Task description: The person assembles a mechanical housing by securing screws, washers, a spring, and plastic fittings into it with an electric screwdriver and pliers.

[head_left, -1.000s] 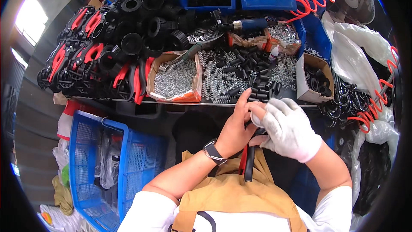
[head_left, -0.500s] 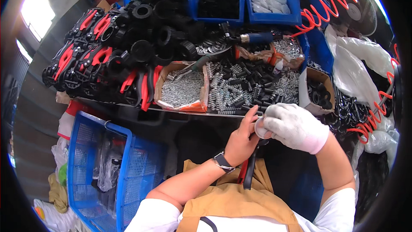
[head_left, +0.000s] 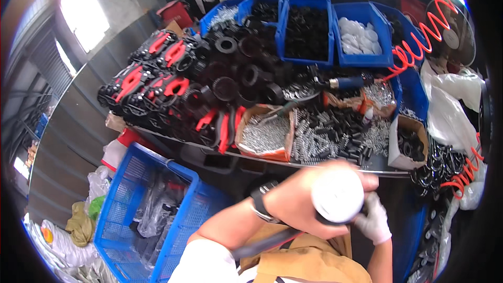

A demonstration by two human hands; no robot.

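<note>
While your bare left hand (head_left: pixel 309 199) is wrapped around a blurred white round object (head_left: pixel 338 195), the object sits at about five o'clock in the head view, just below the near edge of the workbench (head_left: pixel 335 166) and above your tan apron (head_left: pixel 309 262). Your left fingers are curled shut on it, with a black wristwatch (head_left: pixel 260 197) on that wrist at seven o'clock from the object. Your right hand (head_left: pixel 373 221), in a white glove, sits at four o'clock from the object and touches its lower edge; its fingers are bent around something dark there, but the blur keeps me from telling how firmly they close. A dark strap-like piece (head_left: pixel 267 241) runs from under your left hand toward seven o'clock across the apron. On the bench at twelve o'clock from your hands lies a heap of metal springs and small black cylinders (head_left: pixel 335 136), with a cardboard box of silvery screws (head_left: pixel 264 135) at eleven o'clock and a small box of black rings (head_left: pixel 410 144) at one o'clock. Farther up stand blue bins (head_left: pixel 309 26) of black and white parts, and at ten o'clock a stack of black-and-red assemblies (head_left: pixel 167 89). An orange coiled air hose (head_left: pixel 424 36) hangs at two o'clock. A blue plastic crate (head_left: pixel 152 215) stands on the floor at nine o'clock from your hands.
</note>
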